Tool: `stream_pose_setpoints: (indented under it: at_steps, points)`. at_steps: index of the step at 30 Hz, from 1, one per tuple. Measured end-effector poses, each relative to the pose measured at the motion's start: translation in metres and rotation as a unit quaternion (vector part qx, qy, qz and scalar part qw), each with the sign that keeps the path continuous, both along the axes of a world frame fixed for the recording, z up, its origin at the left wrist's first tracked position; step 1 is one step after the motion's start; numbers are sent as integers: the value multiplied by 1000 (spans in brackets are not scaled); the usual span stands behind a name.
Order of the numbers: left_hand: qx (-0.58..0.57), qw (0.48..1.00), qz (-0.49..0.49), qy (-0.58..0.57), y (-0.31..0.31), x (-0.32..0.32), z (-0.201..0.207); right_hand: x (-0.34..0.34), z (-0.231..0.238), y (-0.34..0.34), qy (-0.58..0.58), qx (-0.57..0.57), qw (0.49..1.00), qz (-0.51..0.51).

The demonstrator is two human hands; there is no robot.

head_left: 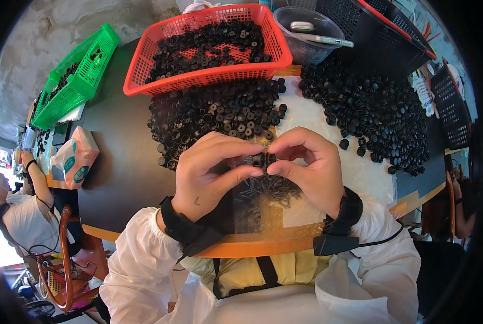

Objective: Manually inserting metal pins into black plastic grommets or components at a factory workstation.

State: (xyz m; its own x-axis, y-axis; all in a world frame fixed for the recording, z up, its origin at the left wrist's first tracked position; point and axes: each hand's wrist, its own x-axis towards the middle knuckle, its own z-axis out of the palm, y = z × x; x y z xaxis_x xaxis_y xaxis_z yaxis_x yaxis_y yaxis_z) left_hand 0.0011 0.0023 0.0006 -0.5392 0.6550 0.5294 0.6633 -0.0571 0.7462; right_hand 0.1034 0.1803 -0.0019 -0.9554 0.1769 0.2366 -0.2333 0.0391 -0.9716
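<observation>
In front of me, my left hand [211, 167] and my right hand [312, 164] meet fingertip to fingertip. Each is closed in a pinch between thumb and fingers on a small black plastic part [263, 160]; whether this is one piece or two pressed together I cannot tell. Below the fingertips lies a heap of thin metal pins or screws [274, 189], too small to name surely. Just beyond my left hand spreads a pile of black ring-like and disc-like parts [220, 110], some with a centre hole. Beyond my right hand is a pile of black round caps [368, 110].
A red basket [209, 81] of black parts stands at the back, beside a clear tub [311, 48] with a phone-like object on it. Black baskets [392, 32] are back right. At left are a green basket [85, 81], a tissue pack [79, 156] and another person [28, 216].
</observation>
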Motion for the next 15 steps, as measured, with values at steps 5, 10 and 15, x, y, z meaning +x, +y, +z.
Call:
stream_pose_setpoints:
  at_steps: [5,10,15]
  points:
    - [-4,1000,3,2,-1,0,0,0,-2,0,11,9,1000,-3]
    - [4,1000,6,6,-2,-1,0,0,-1,-1,15,19,1000,-5]
    - [8,999,12,31,-2,-1,0,1,0,-1,8,19,1000,-4]
